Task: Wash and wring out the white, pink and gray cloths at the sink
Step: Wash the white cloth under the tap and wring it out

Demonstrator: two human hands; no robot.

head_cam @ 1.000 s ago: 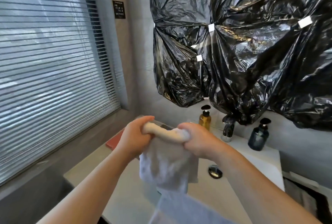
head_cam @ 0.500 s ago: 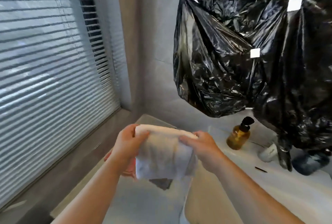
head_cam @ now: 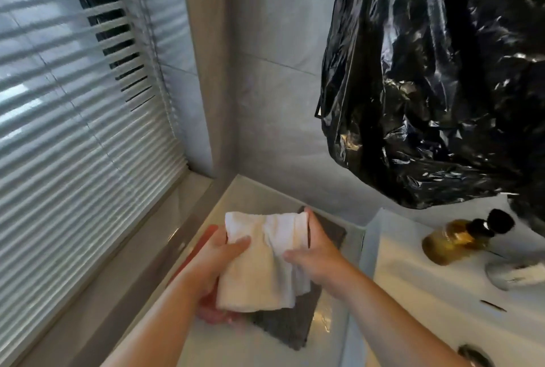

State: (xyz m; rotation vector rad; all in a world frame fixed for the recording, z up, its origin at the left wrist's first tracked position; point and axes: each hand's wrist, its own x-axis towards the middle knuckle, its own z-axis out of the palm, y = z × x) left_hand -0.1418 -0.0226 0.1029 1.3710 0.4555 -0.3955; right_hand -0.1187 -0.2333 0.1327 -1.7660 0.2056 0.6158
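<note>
Both hands hold the folded white cloth over the counter left of the sink. My left hand grips its left edge, thumb on top. On the right edge my right hand holds it with the thumb across the front. Beneath lies the gray cloth, flat on the counter. Under my left hand a pink cloth peeks out. The white sink spreads to the right.
An amber pump bottle lies blurred at the sink's back. Black plastic sheeting hangs on the wall above. The window blind and its sill run along the left. The drain shows at the bottom right.
The view has swung left, away from the sink. My hands have carried the white cloth from a twisted roll over the basin down to the counter, above the gray and pink cloths.
</note>
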